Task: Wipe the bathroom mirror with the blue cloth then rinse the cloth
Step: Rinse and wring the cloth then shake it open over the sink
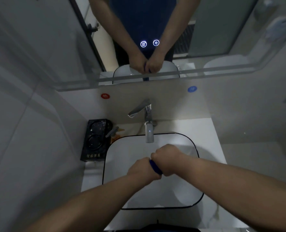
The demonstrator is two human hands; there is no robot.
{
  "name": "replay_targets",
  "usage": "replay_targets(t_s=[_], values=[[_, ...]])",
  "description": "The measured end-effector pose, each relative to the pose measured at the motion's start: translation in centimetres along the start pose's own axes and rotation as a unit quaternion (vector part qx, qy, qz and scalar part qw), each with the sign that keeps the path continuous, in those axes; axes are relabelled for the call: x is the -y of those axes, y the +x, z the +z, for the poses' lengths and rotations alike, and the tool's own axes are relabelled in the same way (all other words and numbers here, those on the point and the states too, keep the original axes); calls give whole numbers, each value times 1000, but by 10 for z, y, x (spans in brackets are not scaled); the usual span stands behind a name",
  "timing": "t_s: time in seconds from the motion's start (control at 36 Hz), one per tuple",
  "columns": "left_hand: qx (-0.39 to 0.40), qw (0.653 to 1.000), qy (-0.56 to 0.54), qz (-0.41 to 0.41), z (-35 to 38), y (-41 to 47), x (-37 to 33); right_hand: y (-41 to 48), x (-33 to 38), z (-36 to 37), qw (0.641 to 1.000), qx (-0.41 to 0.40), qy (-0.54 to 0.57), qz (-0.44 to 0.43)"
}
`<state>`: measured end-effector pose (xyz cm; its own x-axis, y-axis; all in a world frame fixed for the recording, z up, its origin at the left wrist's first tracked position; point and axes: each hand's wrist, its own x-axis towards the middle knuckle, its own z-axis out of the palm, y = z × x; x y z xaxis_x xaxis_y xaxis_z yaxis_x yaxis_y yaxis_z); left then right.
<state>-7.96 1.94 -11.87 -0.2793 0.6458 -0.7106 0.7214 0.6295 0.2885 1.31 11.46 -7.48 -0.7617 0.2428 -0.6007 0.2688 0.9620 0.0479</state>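
The blue cloth is twisted into a tight roll between my two fists, over the middle of the white sink. My left hand grips its near end and my right hand grips its far end. Only a short blue band shows between the fists. The chrome tap stands just behind my hands, its spout over the basin; I see no water running. The bathroom mirror fills the wall above and reflects my arms, both fists and the cloth.
A black tray with round holders sits on the counter left of the sink. Red and blue round stickers mark the wall under the mirror. Two lit touch buttons glow on the glass. The white counter extends right.
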Motion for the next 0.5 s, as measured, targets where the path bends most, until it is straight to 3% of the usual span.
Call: replay_targets(t_s=[0.14,0.28,0.36,0.5], values=[[-67,997,37,-5,3,9,7,14,4,5,996,26,70,45],[-154,977,123,84,-9,11,15,9,5,18,968,-25,223,113],[-184,951,204,141,-24,12,14,9,12,35,901,-39,401,161],[-219,911,273,220,-54,4,-7,-1,14,42,716,-66,661,214]])
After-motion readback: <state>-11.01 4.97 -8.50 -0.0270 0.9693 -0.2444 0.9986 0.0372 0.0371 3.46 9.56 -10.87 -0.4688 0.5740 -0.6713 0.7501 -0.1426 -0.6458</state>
